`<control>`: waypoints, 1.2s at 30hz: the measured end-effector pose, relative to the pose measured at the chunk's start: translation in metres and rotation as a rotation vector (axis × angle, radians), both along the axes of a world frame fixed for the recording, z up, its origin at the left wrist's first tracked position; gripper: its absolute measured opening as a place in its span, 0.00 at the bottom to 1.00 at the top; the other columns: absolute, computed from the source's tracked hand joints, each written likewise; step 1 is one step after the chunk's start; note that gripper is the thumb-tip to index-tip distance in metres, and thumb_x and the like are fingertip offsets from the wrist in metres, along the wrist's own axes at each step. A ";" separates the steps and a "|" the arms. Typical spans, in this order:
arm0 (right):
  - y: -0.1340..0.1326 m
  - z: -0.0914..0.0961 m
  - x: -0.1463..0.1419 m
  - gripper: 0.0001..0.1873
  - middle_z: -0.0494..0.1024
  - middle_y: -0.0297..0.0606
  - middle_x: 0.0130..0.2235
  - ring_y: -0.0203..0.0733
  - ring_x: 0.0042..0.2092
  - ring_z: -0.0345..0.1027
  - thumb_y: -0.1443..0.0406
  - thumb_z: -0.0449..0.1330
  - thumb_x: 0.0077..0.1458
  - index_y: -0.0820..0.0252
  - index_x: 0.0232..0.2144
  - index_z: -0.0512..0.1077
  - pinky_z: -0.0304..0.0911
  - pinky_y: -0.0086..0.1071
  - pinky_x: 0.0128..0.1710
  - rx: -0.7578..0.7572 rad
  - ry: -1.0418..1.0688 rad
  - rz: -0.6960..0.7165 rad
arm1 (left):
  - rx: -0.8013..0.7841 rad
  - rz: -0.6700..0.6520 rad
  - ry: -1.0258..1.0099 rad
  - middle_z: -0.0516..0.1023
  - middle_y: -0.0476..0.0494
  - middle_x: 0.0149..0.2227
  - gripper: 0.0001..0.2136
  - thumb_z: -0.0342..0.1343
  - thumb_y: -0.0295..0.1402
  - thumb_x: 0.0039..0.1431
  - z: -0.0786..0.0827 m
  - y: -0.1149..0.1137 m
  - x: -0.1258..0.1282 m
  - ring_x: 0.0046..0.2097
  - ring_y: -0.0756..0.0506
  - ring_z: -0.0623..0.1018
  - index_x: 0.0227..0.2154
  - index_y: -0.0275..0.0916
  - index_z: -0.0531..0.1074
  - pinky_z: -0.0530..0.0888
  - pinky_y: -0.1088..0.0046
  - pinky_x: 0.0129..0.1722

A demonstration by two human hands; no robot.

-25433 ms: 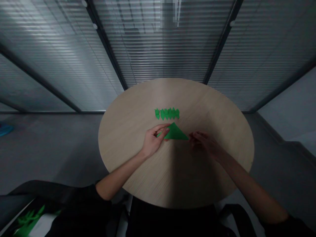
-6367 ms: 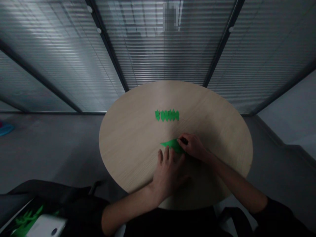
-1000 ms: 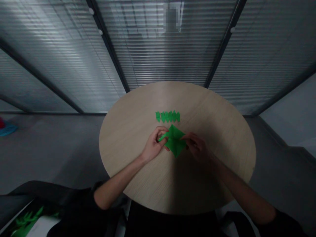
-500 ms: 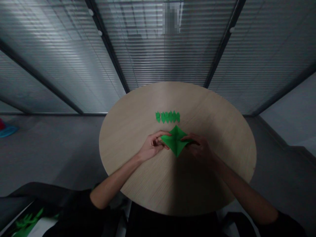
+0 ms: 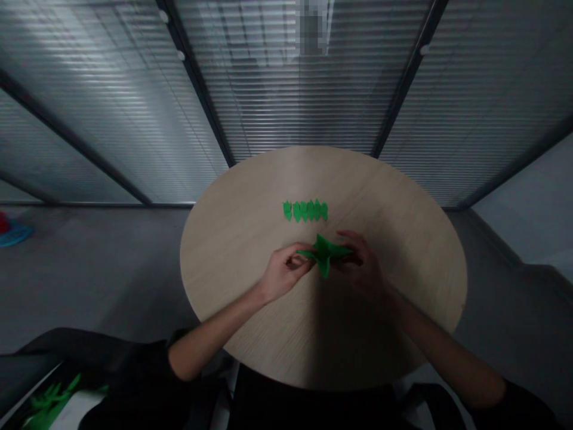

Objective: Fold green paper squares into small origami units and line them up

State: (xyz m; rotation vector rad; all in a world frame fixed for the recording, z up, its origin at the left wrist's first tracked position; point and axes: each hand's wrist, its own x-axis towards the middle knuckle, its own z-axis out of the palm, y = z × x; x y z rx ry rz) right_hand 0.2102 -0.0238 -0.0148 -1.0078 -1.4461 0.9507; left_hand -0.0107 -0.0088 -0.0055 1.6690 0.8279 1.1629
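A green sheet of folding paper [image 5: 323, 253] is held over the middle of the table, its creases pinched into a four-pointed star shape. My left hand [image 5: 286, 272] is closed on the left point of the paper, thumb and index finger gripping it. On the other side, my right hand [image 5: 364, 266] keeps the right point between its fingers, with the index finger lifted off the paper; the dim light partly hides its thumb. Just beyond the paper, several small folded green paper pieces [image 5: 304, 210] stand in a row, apart from both hands.
The round wooden table [image 5: 233, 221] fills the centre. Behind it stand glass panels with blinds [image 5: 268, 107]. At lower left, more green paper pieces [image 5: 54, 400] lie beside a white object [image 5: 78, 411]. A blue and red object [image 5: 15, 233] is on the floor at far left.
The paper has gone from a nearly flat diamond to a narrower star with its sides drawn in. My right index finger has lifted away from its face.
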 end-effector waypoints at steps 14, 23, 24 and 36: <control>-0.004 0.002 -0.009 0.15 0.84 0.38 0.29 0.41 0.29 0.78 0.51 0.70 0.55 0.56 0.34 0.82 0.74 0.33 0.30 -0.214 -0.021 0.075 | -0.422 -0.043 -0.360 0.81 0.51 0.30 0.19 0.71 0.31 0.53 0.001 -0.001 0.016 0.31 0.50 0.82 0.45 0.37 0.72 0.81 0.75 0.33; -0.004 0.006 -0.009 0.15 0.85 0.40 0.31 0.41 0.30 0.79 0.52 0.68 0.59 0.58 0.37 0.83 0.76 0.32 0.29 -0.169 -0.061 0.117 | -0.478 -0.072 -0.199 0.84 0.45 0.29 0.09 0.69 0.34 0.53 0.009 -0.002 0.015 0.31 0.49 0.82 0.31 0.35 0.77 0.82 0.72 0.36; -0.004 0.006 -0.008 0.15 0.85 0.40 0.31 0.41 0.30 0.80 0.52 0.68 0.60 0.57 0.37 0.83 0.76 0.32 0.30 -0.162 -0.063 0.128 | -0.471 -0.079 -0.201 0.84 0.45 0.29 0.09 0.68 0.34 0.53 0.010 -0.003 0.015 0.31 0.49 0.82 0.31 0.35 0.77 0.82 0.72 0.36; -0.004 0.005 -0.006 0.14 0.84 0.39 0.30 0.40 0.30 0.78 0.54 0.67 0.60 0.58 0.35 0.82 0.75 0.31 0.31 -0.135 -0.093 0.155 | -0.418 -0.088 -0.071 0.81 0.46 0.26 0.09 0.64 0.37 0.56 0.006 -0.002 0.011 0.28 0.50 0.80 0.27 0.36 0.77 0.81 0.73 0.34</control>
